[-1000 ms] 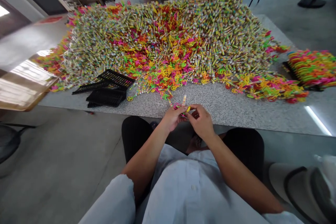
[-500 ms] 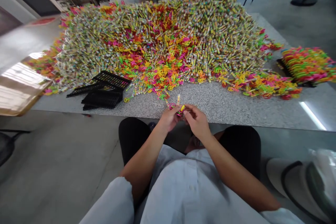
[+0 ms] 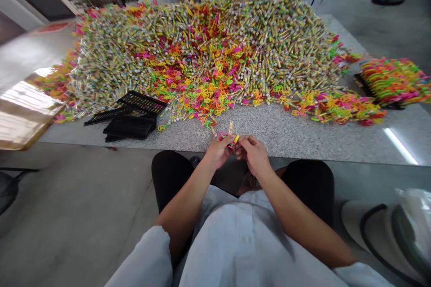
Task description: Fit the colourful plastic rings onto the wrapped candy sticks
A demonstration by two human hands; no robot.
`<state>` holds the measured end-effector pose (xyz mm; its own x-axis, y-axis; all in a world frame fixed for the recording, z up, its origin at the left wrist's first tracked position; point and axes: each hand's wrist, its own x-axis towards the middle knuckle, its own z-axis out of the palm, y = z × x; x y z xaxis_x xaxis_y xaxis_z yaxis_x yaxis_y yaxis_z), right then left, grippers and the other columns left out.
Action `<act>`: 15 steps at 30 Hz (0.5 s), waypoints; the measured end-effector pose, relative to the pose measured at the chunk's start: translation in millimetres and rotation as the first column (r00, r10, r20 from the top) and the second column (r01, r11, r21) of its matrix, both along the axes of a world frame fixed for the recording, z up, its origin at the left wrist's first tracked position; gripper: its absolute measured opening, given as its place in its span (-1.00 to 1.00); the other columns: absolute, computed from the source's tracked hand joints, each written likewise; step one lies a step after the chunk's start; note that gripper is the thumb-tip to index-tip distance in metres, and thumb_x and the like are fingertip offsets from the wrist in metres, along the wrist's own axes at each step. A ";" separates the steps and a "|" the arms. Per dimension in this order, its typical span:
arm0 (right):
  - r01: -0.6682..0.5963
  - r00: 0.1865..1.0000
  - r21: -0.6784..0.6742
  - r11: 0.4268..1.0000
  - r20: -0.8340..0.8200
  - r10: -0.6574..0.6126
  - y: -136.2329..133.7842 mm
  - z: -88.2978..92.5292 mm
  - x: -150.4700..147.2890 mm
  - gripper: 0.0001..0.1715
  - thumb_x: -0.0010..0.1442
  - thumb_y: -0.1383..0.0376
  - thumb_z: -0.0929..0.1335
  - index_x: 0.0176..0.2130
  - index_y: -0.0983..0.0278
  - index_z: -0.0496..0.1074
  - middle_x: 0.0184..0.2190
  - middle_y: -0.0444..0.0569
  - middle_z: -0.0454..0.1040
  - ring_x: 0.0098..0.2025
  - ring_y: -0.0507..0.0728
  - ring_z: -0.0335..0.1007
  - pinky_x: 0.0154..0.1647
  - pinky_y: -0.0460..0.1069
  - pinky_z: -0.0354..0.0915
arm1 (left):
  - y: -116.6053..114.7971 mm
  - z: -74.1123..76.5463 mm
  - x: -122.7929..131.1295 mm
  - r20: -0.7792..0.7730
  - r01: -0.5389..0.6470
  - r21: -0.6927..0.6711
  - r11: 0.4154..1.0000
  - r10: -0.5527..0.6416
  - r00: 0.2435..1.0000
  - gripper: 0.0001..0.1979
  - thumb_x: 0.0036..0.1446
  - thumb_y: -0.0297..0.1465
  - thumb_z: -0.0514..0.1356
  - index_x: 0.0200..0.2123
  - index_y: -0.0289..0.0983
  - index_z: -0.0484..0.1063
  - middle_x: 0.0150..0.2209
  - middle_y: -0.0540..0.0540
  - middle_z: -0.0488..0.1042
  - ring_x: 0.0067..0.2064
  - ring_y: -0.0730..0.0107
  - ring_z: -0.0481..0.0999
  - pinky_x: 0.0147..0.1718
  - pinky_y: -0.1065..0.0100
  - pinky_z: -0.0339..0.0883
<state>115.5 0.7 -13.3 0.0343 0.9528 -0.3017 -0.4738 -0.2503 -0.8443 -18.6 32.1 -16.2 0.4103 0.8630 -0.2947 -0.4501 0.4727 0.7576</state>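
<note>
Head view: right hand (image 3: 255, 154) has shifted its fingers since half a second ago, thumb now nearer the upper end of the yellow piece (image 3: 236, 138), which sits between the two hands. Left hand (image 3: 217, 151) closed, thumb pressed down on a small bunch: clear tube (image 3: 230, 127) poking up and away, pink piece (image 3: 222, 135) beside it. Probably gripped low so the tube's far end stays free. Right fingertips drawn together at the yellow piece; cannot tell whether they pinch or only touch it. Both hands meet at the table (image 3: 262, 128) edge, likely for a close look and an easy reach to the pile (image 3: 202, 49). Black racks (image 3: 129, 128) lie left, seemingly parked outside the working spot.
</note>
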 end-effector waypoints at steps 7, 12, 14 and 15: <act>-0.014 1.000 0.059 0.998 -0.011 0.015 1.9 -7.0 1.5 -0.79 0.11 0.17 0.49 -0.40 0.25 0.49 -0.52 -0.16 0.47 -0.57 -0.02 0.30 -0.61 -0.12 0.30 | -1.9 0.1 2.6 -0.036 -0.016 0.039 0.999 0.018 0.999 -0.61 0.04 -0.14 0.44 -0.37 -0.34 0.46 -0.48 -0.04 0.47 -0.50 0.38 0.47 -0.53 0.32 0.38; -0.007 0.998 0.101 0.995 0.070 0.000 -0.5 -5.6 1.2 -0.80 0.13 0.18 0.47 -0.41 0.24 0.47 -0.58 -0.19 0.42 -0.61 -0.01 0.26 -0.59 -0.10 0.29 | -4.2 -1.4 3.9 -0.044 -0.028 0.056 0.998 0.030 0.999 -0.62 0.04 -0.14 0.44 -0.37 -0.35 0.48 -0.49 -0.05 0.47 -0.51 0.37 0.48 -0.54 0.32 0.39; -0.018 0.997 0.106 0.994 0.074 0.010 -1.6 -5.8 2.0 -0.79 0.15 0.16 0.46 -0.40 0.23 0.47 -0.58 -0.18 0.42 -0.60 -0.01 0.26 -0.58 -0.10 0.30 | -5.1 -1.8 4.1 -0.049 -0.052 0.058 0.997 0.055 0.997 -0.63 0.04 -0.16 0.45 -0.38 -0.36 0.49 -0.49 -0.06 0.47 -0.50 0.37 0.48 -0.54 0.32 0.40; -0.027 0.998 0.105 0.994 0.067 0.020 -2.0 -6.2 2.7 -0.77 0.16 0.15 0.46 -0.39 0.24 0.47 -0.57 -0.17 0.43 -0.60 -0.01 0.27 -0.58 -0.09 0.31 | -5.5 -2.0 4.2 -0.049 -0.059 0.059 0.996 0.062 0.997 -0.63 0.04 -0.16 0.45 -0.38 -0.36 0.49 -0.49 -0.06 0.47 -0.50 0.37 0.48 -0.54 0.33 0.40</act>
